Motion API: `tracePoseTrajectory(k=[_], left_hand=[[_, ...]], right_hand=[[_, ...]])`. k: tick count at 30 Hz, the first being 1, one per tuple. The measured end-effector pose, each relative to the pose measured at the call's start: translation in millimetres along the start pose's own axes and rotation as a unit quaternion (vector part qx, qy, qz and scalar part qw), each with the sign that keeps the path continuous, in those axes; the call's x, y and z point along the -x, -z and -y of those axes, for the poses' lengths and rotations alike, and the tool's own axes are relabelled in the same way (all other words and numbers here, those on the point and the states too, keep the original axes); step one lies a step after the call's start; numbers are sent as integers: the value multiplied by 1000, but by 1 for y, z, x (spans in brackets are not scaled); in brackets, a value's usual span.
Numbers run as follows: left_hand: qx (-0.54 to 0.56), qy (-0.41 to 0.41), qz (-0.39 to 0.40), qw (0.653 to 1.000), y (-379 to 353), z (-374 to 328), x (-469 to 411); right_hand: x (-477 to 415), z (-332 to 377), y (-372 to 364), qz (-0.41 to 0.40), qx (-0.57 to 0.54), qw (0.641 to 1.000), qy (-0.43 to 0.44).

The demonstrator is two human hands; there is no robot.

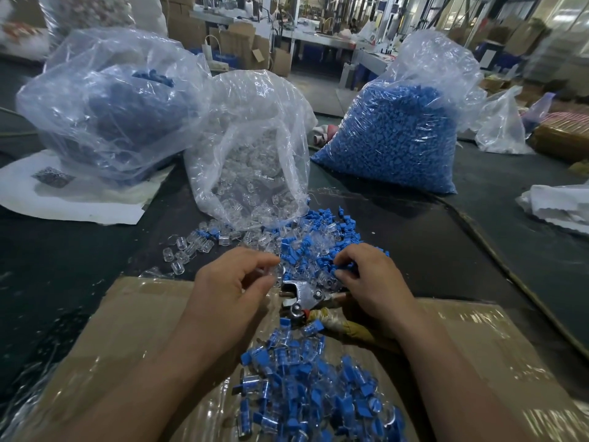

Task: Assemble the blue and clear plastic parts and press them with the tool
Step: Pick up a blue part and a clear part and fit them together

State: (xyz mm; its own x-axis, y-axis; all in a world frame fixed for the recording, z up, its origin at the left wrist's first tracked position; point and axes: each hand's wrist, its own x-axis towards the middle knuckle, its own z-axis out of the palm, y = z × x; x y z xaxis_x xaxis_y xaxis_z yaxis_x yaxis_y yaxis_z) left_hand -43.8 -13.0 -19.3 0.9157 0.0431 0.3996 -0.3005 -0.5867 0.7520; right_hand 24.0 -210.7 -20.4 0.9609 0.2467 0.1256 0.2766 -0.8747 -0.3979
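A loose pile of blue parts and clear plastic parts [314, 240] lies on the dark table in front of an open clear bag. My left hand [232, 279] pinches a clear part [271, 271] between thumb and fingers at the near edge of that pile. My right hand [369, 275] has its fingers curled down into the blue parts; what they hold is hidden. Between the hands lies the metal pressing tool [302, 296], its wrapped handles [338, 320] running under my right wrist. A heap of assembled blue-and-clear pieces [306, 387] covers the taped cardboard [134, 330] nearest me.
An open bag of clear parts [251, 161] stands behind the pile. A full bag of blue parts [401, 129] is at the back right, and a crumpled bag with blue parts [111, 100] is at the back left on white paper [70, 199]. A cable [497, 256] runs along the right.
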Motion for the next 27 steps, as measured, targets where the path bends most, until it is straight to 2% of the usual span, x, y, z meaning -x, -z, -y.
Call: tracePoseTrajectory(k=[7, 12, 16, 19, 23, 27], left_hand=[[102, 83, 1, 991, 3, -5, 1], [237, 154, 3, 959, 5, -10, 2], [229, 146, 8, 962, 6, -10, -2], [286, 175, 20, 942, 6, -12, -1], [372, 221, 43, 901, 4, -14, 2], [339, 165, 86, 922, 4, -9, 5]], right_hand=[[0, -1, 0, -17, -27, 999, 5], [3, 2, 1, -45, -41, 998, 17], [11, 9, 10, -88, -143, 986, 6], [22, 25, 21, -108, -270, 957, 10], [38, 51, 24, -57, -358, 931, 45], [42, 61, 19, -31, -370, 926, 65]])
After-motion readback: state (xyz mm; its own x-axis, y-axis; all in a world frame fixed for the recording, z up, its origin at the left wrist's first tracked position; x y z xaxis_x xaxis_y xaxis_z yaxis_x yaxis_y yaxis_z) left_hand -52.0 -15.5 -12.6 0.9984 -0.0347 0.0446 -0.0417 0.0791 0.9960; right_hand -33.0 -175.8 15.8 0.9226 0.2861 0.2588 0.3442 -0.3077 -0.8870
